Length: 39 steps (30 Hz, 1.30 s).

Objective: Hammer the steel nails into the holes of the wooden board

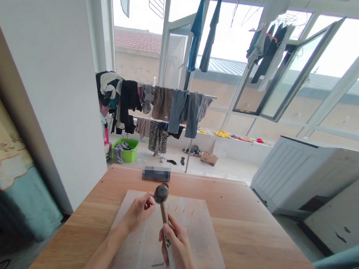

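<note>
My right hand (178,245) is wrapped round the wooden handle of a hammer (161,195), whose dark round head is raised over the far part of a pale wooden board (197,234). My left hand (139,210) rests on the board just left of the hammer head, with its fingers pinched together on something too small to make out. Several small nails (182,210) stand in a row in the board to the right of the head. One loose nail (157,265) lies on the board near my right wrist.
The board lies on a wooden table (251,246). A blurred dark object (156,174) sits at the table's far edge. Beyond are a drying rack with clothes (166,105), a green basket (124,149), a white appliance (302,172) at right and open windows.
</note>
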### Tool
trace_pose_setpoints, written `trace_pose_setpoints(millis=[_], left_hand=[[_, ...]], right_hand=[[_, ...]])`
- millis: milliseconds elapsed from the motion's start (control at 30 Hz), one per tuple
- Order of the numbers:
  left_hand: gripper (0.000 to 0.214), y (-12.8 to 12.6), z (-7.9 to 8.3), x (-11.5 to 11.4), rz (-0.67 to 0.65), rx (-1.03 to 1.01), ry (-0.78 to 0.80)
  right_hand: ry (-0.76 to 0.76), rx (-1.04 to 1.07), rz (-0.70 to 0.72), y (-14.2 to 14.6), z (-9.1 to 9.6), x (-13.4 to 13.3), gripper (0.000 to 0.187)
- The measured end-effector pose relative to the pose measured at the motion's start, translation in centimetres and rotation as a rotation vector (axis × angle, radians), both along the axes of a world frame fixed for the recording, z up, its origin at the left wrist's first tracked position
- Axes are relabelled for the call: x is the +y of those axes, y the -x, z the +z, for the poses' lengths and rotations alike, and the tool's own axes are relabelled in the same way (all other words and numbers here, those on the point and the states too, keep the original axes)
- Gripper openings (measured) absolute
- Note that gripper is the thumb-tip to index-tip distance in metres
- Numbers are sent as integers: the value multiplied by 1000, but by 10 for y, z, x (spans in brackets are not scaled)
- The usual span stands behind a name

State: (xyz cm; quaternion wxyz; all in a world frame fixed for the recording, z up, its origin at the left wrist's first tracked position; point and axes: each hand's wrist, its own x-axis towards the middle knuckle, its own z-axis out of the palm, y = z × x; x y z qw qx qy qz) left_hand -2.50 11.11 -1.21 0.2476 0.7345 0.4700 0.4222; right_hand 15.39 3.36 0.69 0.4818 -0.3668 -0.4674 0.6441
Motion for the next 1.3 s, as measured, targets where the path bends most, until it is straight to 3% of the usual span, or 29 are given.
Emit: trace_pose_setpoints(millis=[233, 333, 433, 567, 633, 767, 833, 933, 1067, 1167, 1300], left_hand=[[29, 0, 8, 0, 3, 35, 35], [19, 4, 21, -6, 22, 96, 65], [13, 2, 45, -28, 29, 305, 96], [22, -24, 75, -74, -252, 704, 252], [28, -43, 80, -92, -290, 860, 247], [31, -61, 72, -101, -319, 945, 205], [27, -53, 66, -92, -340, 886, 186], [19, -26, 60, -65, -323, 637, 239], [26, 13, 48, -21, -100, 236, 177], [25, 26, 30, -1, 39, 136, 136], [25, 30, 7, 4, 64, 87, 159]], right_hand=[[33, -37, 56, 2, -3, 3, 56], [49, -14, 38, -1, -1, 3, 60], [66, 10, -27, -10, -1, 4, 57], [73, 30, -130, -22, -3, 9, 52], [68, 38, -154, -26, -2, 11, 48], [55, 48, -179, -28, 0, 11, 45], [57, 46, -190, -28, 1, 10, 45], [61, 40, -195, -26, 1, 10, 43], [50, 40, -175, -24, -1, 10, 44], [57, 38, -164, -23, -5, 9, 45], [73, 32, -158, -22, -9, 8, 46]])
